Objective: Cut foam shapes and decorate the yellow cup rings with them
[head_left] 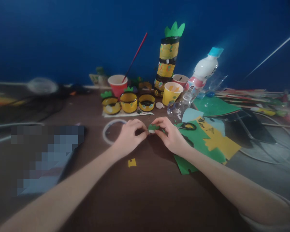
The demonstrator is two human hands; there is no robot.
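Between my two hands is a small green paper piece (153,127) with a whitish strip along its lower edge. The thumb and fingers of my right hand (170,135) pinch it from the right. My left hand (131,133) has thumb and forefinger closed together at its left edge. A small yellow paper piece (132,162) with a notch lies on the brown table below my hands. Beside my left wrist lies a pale tape ring (106,137). Green paper (183,164) and yellow paper (226,145) lie by my right forearm, with black-handled scissors (189,126) on top.
Three yellow-and-black rings (129,103) stand in a row behind my hands. Further back are a red cup (117,85) holding a brush, a yellow cup (171,93), a tall yellow-and-black tower (168,69) with a green crown, and a leaning white bottle (205,71).
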